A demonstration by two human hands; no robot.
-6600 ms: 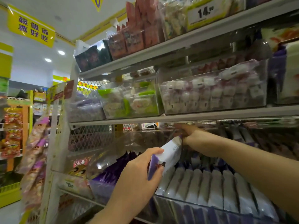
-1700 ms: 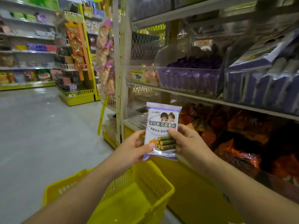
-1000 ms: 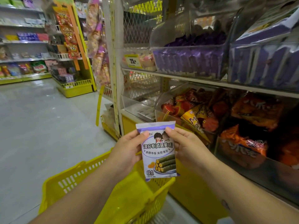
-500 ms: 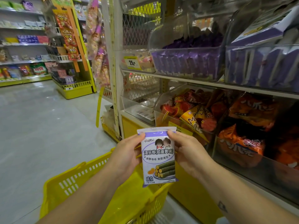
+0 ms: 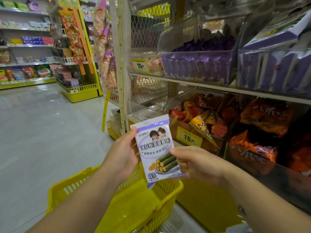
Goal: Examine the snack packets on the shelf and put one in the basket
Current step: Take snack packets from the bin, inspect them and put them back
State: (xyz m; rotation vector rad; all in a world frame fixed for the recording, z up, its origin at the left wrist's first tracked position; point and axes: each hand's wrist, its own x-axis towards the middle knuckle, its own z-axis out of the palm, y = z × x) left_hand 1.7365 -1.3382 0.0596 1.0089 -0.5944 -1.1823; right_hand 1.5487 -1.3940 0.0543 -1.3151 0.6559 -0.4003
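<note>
I hold a white and purple snack packet [image 5: 155, 148] printed with green rolls, upright and slightly tilted, above a yellow plastic basket [image 5: 80, 184]. My left hand [image 5: 122, 155] grips its upper left edge. My right hand [image 5: 195, 163] pinches its lower right side. The basket hangs below my left forearm, and its inside looks bare. More purple packets fill a clear bin [image 5: 196, 66] on the shelf [image 5: 218, 86] to the right.
The shelf unit runs along my right, with orange and red snack bags [image 5: 262, 118] in bins at hand height and a yellow price tag [image 5: 189, 137]. Hanging snack strips [image 5: 104, 47] mark the shelf end. The grey aisle floor [image 5: 42, 132] opens to the left.
My right hand has slid from the packet's upper right edge down to its lower right side. The packet has tilted a little and stays over the basket.
</note>
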